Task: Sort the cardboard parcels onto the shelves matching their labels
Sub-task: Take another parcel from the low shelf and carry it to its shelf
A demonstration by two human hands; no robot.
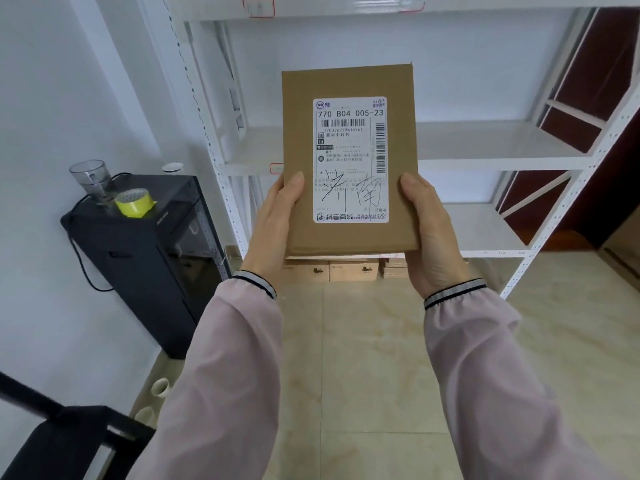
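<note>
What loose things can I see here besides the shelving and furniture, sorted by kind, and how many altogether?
Parcel held in both hands, left hand and right hand: 1
Boxes on the floor under the shelf: 3 visible, partly hidden
Yellow tape roll: 1
Clear cup: 1
Total: 6
</note>
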